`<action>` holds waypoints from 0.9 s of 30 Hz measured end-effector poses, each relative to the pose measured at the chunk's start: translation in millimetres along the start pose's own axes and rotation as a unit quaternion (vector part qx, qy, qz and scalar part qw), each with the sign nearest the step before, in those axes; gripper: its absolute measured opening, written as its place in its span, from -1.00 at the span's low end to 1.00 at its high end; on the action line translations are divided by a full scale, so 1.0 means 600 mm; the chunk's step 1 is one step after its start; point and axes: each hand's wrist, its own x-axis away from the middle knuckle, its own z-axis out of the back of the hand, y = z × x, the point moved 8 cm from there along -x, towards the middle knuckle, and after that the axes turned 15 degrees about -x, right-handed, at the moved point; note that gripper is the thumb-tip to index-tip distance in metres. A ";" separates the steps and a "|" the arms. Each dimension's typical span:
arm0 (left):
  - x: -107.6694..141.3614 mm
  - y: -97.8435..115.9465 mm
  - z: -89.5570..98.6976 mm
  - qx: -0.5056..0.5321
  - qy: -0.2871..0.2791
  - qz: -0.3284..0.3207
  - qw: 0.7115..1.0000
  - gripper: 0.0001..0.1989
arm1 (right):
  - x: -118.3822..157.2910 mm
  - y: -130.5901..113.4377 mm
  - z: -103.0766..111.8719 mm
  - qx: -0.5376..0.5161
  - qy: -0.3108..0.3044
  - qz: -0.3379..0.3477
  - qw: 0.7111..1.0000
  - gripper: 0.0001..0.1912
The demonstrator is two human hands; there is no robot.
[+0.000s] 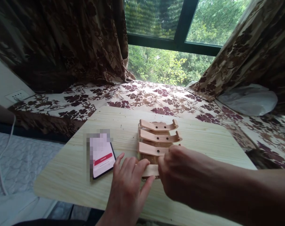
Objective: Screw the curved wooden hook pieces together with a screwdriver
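A wooden rack with several curved wooden hooks lies on the light wood-grain table. Dark screws show in the upper hooks. My left hand grips the left end of the nearest wooden piece between thumb and fingers. Over that piece's right part, my right hand is closed in a fist; what is inside it is hidden.
A phone with a lit screen lies left of the rack. Behind the table is a ledge with floral cloth, bearing a white plastic bag at the right. Patterned curtains frame the window.
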 end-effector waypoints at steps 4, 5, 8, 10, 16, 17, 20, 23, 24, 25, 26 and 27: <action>0.001 0.000 -0.006 0.002 -0.002 -0.002 1.000 -0.84 | -0.009 0.043 0.016 -0.060 0.001 -0.076 0.995 -0.79; 0.002 -0.001 -0.006 -0.001 -0.002 -0.001 1.000 -0.83 | -0.011 0.050 0.016 -0.075 -0.011 -0.093 0.993 -0.77; 0.003 -0.002 -0.004 -0.010 -0.002 0.005 1.000 -0.82 | -0.012 0.048 0.014 -0.093 -0.026 -0.107 0.990 -0.73; 0.003 -0.001 -0.002 -0.015 -0.001 0.007 1.000 -0.80 | -0.010 0.029 0.017 -0.061 0.007 -0.077 0.995 -0.80; -0.001 0.000 0.002 -0.010 0.003 0.010 1.000 -0.74 | -0.006 -0.025 0.008 0.037 -0.007 0.052 0.998 -0.82; -0.001 0.001 0.002 -0.008 0.003 0.009 1.000 -0.75 | -0.007 -0.022 0.006 0.028 -0.030 0.055 0.998 -0.79; 0.001 0.002 0.000 0.003 0.008 0.007 1.000 -0.80 | -0.013 -0.004 0.010 -0.026 -0.049 0.031 0.998 -0.74; 0.004 0.003 -0.002 0.010 0.010 0.010 1.000 -0.82 | -0.013 0.021 0.014 -0.059 -0.027 -0.015 0.998 -0.77; 0.005 0.003 -0.002 0.010 0.010 0.010 1.000 -0.83 | -0.011 0.030 0.013 -0.066 -0.020 -0.035 0.997 -0.79; 0.005 0.003 -0.003 0.009 0.009 0.010 1.000 -0.84 | -0.010 0.040 0.013 -0.077 -0.013 -0.056 0.995 -0.81; 0.005 0.002 -0.004 0.008 0.006 0.010 1.000 -0.84 | -0.008 0.051 0.013 -0.092 -0.007 -0.078 0.993 -0.83; 0.005 0.002 -0.005 0.006 0.003 0.009 1.000 -0.84 | -0.006 0.061 0.014 -0.110 -0.003 -0.102 0.989 -0.84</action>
